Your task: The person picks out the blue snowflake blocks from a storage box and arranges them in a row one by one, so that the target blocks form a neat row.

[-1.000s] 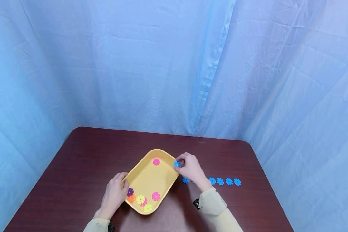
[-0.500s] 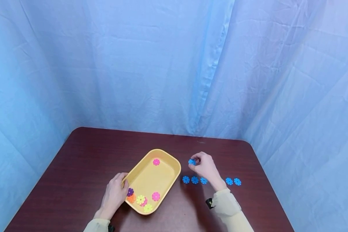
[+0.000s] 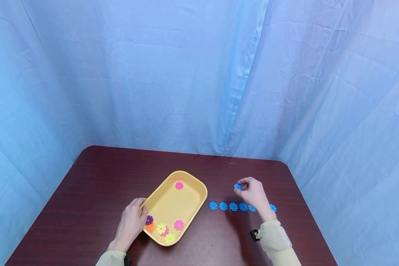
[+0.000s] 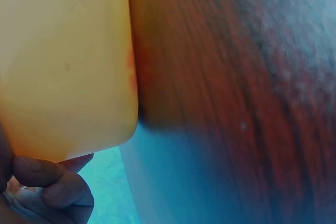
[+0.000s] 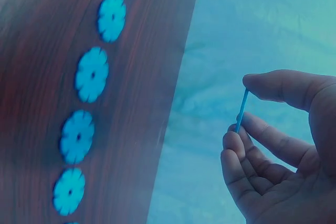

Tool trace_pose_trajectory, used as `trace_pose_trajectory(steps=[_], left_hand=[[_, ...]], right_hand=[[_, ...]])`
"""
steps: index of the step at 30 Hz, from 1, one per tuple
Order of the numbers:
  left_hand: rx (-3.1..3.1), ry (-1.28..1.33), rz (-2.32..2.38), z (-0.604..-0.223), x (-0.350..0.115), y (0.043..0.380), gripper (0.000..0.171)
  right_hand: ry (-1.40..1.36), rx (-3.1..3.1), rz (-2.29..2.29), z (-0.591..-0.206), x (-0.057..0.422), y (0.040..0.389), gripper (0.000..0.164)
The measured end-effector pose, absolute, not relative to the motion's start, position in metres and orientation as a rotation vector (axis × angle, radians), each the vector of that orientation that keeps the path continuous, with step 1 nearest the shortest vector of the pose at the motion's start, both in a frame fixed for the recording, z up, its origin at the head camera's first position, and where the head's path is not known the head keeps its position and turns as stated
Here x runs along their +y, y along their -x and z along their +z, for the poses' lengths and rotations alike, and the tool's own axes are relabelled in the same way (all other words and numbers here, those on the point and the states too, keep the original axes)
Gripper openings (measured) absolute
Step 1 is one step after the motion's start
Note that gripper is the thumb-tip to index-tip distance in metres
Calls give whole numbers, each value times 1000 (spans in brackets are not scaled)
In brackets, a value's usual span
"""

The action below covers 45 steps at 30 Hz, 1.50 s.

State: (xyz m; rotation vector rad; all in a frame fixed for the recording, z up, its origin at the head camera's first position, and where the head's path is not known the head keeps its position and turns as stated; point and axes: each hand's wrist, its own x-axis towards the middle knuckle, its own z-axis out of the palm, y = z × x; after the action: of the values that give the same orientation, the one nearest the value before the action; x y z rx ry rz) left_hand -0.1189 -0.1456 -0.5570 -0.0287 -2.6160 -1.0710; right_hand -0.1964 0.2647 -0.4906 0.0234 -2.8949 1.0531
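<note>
My left hand (image 3: 129, 224) grips the left side of a yellow tray (image 3: 173, 205), thumb inside the rim. The left wrist view shows the tray's outer face and curled fingers (image 4: 65, 187) at its edge. In the tray lie pink discs (image 3: 179, 186), yellow discs (image 3: 169, 238), an orange disc (image 3: 151, 227) and a purple disc (image 3: 149, 220), all notched like flowers. Between thumb and fingertips, my right hand (image 3: 255, 195) pinches a blue notched disc (image 3: 238, 187), seen edge-on in the right wrist view. It hangs above a row of blue discs (image 3: 233, 206).
The row of several blue discs runs left to right on the dark red-brown table (image 3: 119, 173), right of the tray. My right forearm hides part of its right end. Light blue curtains (image 3: 173, 92) stand behind the table and at both sides.
My right hand has moved right with the blue disc, from the tray's right rim to above the right part of the row. The left hand and tray stay put.
</note>
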Motion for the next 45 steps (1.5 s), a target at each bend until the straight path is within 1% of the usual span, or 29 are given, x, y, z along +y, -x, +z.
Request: trace_pose_trajectory(steps=[16, 26, 33, 45], left_hand=[[-2634, 31, -1088, -558, -146, 120, 22], [-2639, 27, -1094, -557, -146, 120, 23], [-2644, 24, -1087, -557, -146, 120, 23], [-2642, 26, -1081, -558, -146, 120, 23]], right_hand=[[122, -2899, 963, -503, 327, 189, 33], [242, -2918, 962, -513, 363, 180, 39], [300, -2923, 955, -525, 386, 172, 36], [380, -2903, 883, -539, 417, 168, 38]])
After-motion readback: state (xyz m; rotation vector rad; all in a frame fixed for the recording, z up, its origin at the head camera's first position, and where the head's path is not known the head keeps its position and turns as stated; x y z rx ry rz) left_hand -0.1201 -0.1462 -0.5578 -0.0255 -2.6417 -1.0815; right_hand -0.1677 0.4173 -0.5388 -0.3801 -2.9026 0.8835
